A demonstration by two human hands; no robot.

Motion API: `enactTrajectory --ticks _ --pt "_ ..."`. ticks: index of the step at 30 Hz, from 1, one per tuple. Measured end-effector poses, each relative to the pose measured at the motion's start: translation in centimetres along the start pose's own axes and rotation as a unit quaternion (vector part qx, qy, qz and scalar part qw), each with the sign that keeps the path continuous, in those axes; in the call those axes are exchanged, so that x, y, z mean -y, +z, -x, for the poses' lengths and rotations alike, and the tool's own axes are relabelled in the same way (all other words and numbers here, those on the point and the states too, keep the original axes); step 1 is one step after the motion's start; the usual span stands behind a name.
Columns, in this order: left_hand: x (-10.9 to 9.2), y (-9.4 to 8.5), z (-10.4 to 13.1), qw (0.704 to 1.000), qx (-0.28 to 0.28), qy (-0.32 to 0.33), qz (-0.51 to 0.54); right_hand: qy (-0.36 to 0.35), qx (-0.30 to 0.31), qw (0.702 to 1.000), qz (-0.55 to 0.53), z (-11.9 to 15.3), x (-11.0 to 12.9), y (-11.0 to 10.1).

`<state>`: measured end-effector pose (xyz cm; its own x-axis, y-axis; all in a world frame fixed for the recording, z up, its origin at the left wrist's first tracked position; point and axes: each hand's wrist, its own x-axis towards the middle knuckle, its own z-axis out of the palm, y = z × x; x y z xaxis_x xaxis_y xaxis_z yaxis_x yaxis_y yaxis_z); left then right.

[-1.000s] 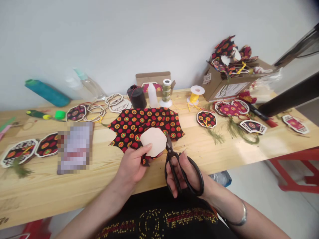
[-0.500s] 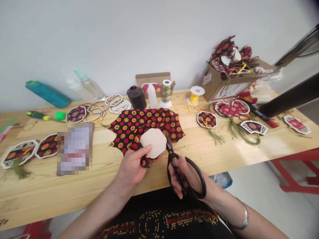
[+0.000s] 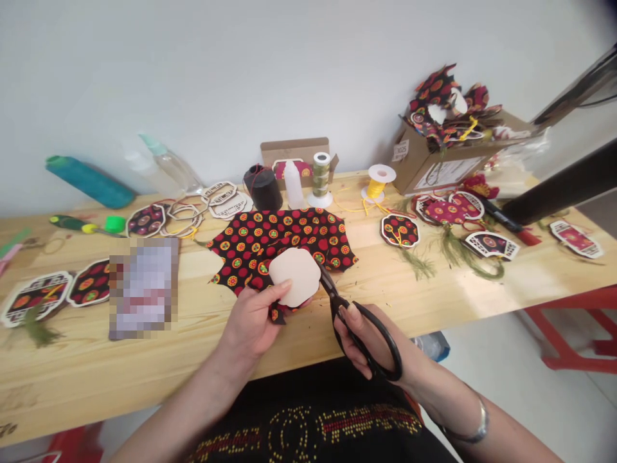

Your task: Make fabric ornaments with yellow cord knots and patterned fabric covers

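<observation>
My left hand pinches a pale card piece with rounded, notched corners against black cloth with red and orange flower circles. The thumb lies on top of the card, and the fingers are hidden beneath. My right hand has its fingers in the handles of large black scissors. The scissor blades point up and left and look closed, their tip at the right edge of the card, over the cloth. The cloth spreads behind the card with a jagged outline.
Behind the cloth stand a black thread cone, a small white bottle, a green thread spool and a yellow one. A cardboard box holds cloth scraps at the right. A black post slants across the far right.
The scissors' handles have come together and the blades have closed. My right hand has shifted slightly right. The card and my left hand have moved slightly left.
</observation>
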<state>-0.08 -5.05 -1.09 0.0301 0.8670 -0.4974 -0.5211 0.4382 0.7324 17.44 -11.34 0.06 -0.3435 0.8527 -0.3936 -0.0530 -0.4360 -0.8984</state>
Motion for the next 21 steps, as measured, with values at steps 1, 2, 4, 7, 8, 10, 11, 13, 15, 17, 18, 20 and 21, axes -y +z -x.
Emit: enactTrajectory --ticks 1,2,4,7,8,10,11,13,15,17,18,20,21 --pt "-0.1 -0.1 0.0 1.0 0.007 0.001 -0.004 -0.002 0.0 1.0 0.006 0.0 0.0 -0.1" --pt "-0.1 -0.1 0.1 1.0 0.014 0.003 -0.007 -0.006 -0.001 1.0 0.011 0.1 0.1 -0.2" --pt "-0.3 -0.3 0.1 1.0 0.024 0.006 -0.013 -0.012 -0.006 1.0 0.024 0.2 0.3 -0.4" --pt "-0.3 -0.4 0.1 1.0 0.023 0.004 -0.015 -0.009 0.006 0.999 0.046 0.4 0.5 -0.7" --pt "-0.3 -0.4 0.2 1.0 0.02 0.001 -0.013 -0.006 0.013 0.999 0.05 0.5 0.5 -0.7" --pt "-0.2 -0.4 0.2 1.0 0.017 -0.004 -0.007 -0.001 0.028 0.998 0.048 0.6 0.2 -0.9" --pt "-0.2 -0.4 0.3 1.0 0.017 -0.006 -0.004 0.0 0.034 0.999 0.04 0.5 -0.1 -1.0" --pt "-0.1 -0.5 0.3 1.0 0.02 -0.01 0.001 0.003 0.048 0.999 0.017 0.4 -1.0 -1.2" --pt "-0.1 -0.5 0.4 1.0 0.022 -0.012 0.004 0.005 0.061 0.998 -0.01 0.3 -2.0 -1.4" --pt "-0.2 -0.5 0.5 1.0 0.023 -0.012 0.009 0.002 0.075 0.997 -0.031 0.1 -2.9 -1.6" --pt "-0.2 -0.5 0.5 1.0 0.022 -0.013 0.012 -0.001 0.082 0.996 -0.039 0.1 -3.2 -1.6" --pt "-0.4 -0.4 0.6 1.0 0.019 -0.02 0.014 -0.008 0.098 0.994 -0.054 0.0 -3.5 -1.7" --pt "-0.5 -0.3 0.6 0.999 0.019 -0.024 0.014 -0.012 0.105 0.993 -0.059 0.0 -3.6 -1.7"
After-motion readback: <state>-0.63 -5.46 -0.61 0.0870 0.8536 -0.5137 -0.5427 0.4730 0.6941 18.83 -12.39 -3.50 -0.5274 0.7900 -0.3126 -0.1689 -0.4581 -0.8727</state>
